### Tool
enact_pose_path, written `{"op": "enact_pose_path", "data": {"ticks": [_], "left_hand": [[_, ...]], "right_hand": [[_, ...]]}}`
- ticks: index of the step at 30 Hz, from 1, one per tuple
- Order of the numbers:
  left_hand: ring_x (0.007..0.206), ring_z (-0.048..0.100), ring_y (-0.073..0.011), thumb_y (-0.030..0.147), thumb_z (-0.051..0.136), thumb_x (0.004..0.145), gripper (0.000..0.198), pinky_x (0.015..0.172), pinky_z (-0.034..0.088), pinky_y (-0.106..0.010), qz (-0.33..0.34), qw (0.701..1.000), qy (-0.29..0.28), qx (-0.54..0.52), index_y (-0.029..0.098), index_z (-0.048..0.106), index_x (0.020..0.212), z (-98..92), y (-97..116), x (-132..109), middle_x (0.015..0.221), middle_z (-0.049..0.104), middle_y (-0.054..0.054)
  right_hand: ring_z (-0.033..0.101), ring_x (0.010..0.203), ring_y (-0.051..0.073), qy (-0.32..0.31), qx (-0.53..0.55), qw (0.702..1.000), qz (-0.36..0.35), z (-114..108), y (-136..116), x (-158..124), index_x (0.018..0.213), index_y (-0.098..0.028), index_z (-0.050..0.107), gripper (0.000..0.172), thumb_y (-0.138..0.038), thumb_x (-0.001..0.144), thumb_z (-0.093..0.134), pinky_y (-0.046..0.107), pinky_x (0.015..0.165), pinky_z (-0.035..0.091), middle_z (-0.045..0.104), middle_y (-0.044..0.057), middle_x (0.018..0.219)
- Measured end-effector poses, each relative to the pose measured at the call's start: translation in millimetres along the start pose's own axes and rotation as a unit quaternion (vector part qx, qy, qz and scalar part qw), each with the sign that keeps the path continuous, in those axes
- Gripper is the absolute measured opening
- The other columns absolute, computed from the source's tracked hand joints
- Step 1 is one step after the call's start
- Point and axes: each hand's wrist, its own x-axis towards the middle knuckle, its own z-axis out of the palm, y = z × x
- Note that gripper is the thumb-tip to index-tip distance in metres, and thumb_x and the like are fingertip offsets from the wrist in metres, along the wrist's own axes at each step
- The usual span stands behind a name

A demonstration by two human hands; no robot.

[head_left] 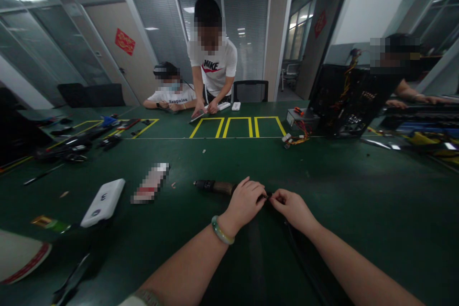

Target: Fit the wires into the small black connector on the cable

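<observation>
A slim rod-like tool [222,187] with a brown grip, a black collar and a small metal tip lies on the green table and points left. My left hand [247,198], a jade-like bangle on its wrist, lies over the tool's right part with the fingers curled. Close beside it, my right hand [292,208] pinches at the tool's dark end. The fingertips of both hands nearly meet there, and the small part between them is too dark to make out. From below the right hand a long black tube or cable [299,248] runs toward the table's near edge.
A white power bank [103,202] and a blurred-out packet [150,183] lie to the left. Tools and dark parts [77,146] clutter the far left. A computer case [351,95] and a power supply [302,119] stand at right. Several people are around the table.
</observation>
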Motion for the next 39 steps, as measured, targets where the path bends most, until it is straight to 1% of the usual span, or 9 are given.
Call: {"op": "enact_pose_path", "data": {"ticks": [8,14,21,26,30,35,39], "left_hand": [[0.108,0.058,-0.0171,0.017,0.062,0.087,0.008,0.112,0.029,-0.042,0.004,1.000,0.004,0.007,0.022,0.060,0.093,0.2,0.5,-0.1,0.108,0.066,0.000],[0.109,0.057,-0.0155,0.018,0.064,0.086,0.010,0.113,0.028,-0.040,0.001,1.000,0.001,0.011,0.023,0.061,0.093,1.0,-0.1,-0.1,0.108,0.065,0.002],[0.110,0.057,-0.0179,0.019,0.061,0.087,0.007,0.113,0.028,-0.043,0.011,1.000,0.000,0.014,0.023,0.062,0.093,-0.2,0.8,0.1,0.109,0.065,-0.001],[0.109,0.057,-0.0179,0.017,0.061,0.087,0.013,0.113,0.028,-0.042,0.006,1.000,0.003,0.016,0.024,0.060,0.098,-2.0,2.0,-0.1,0.107,0.066,0.000],[0.112,0.056,-0.0182,0.018,0.062,0.086,0.011,0.115,0.026,-0.042,0.010,1.000,0.003,0.018,0.023,0.060,0.095,-2.3,2.0,-0.2,0.111,0.065,0.000],[0.116,0.054,-0.0180,0.015,0.060,0.086,0.013,0.117,0.022,-0.042,0.026,0.999,-0.005,0.024,0.023,0.061,0.096,-1.2,2.2,-0.3,0.114,0.064,-0.001],[0.117,0.053,-0.0193,0.018,0.062,0.086,0.011,0.117,0.022,-0.044,0.023,0.999,0.000,0.026,0.023,0.060,0.097,-1.7,2.3,-0.2,0.113,0.064,-0.001]], "right_hand": [[0.064,0.065,0.016,0.000,0.007,1.000,-0.002,1.2,1.0,0.5,0.081,-0.021,0.068,0.019,-0.035,0.085,0.056,0.024,0.058,0.042,0.070,-0.001,0.072],[0.065,0.064,0.016,-0.001,0.002,1.000,0.003,0.1,-0.3,-0.2,0.082,-0.021,0.067,0.019,-0.036,0.086,0.055,0.024,0.057,0.042,0.070,-0.001,0.071],[0.064,0.064,0.016,0.017,-0.007,1.000,-0.009,0.6,-0.9,0.1,0.079,-0.021,0.067,0.018,-0.034,0.084,0.056,0.023,0.057,0.041,0.069,-0.001,0.069],[0.064,0.062,0.016,0.005,-0.007,1.000,-0.001,-0.4,-1.1,-0.5,0.081,-0.022,0.067,0.019,-0.036,0.085,0.055,0.023,0.055,0.041,0.069,-0.001,0.071],[0.064,0.061,0.016,-0.003,0.003,1.000,0.006,-0.8,-1.6,-1.1,0.083,-0.021,0.067,0.020,-0.037,0.086,0.054,0.023,0.053,0.041,0.070,-0.001,0.072],[0.065,0.063,0.017,0.004,-0.006,1.000,-0.002,-0.4,-1.9,-0.8,0.082,-0.021,0.066,0.020,-0.037,0.086,0.054,0.024,0.055,0.041,0.069,-0.001,0.071],[0.065,0.065,0.017,0.003,-0.007,1.000,-0.002,-1.0,-2.1,-0.6,0.082,-0.022,0.066,0.020,-0.037,0.086,0.054,0.024,0.056,0.041,0.070,-0.001,0.072]]}}
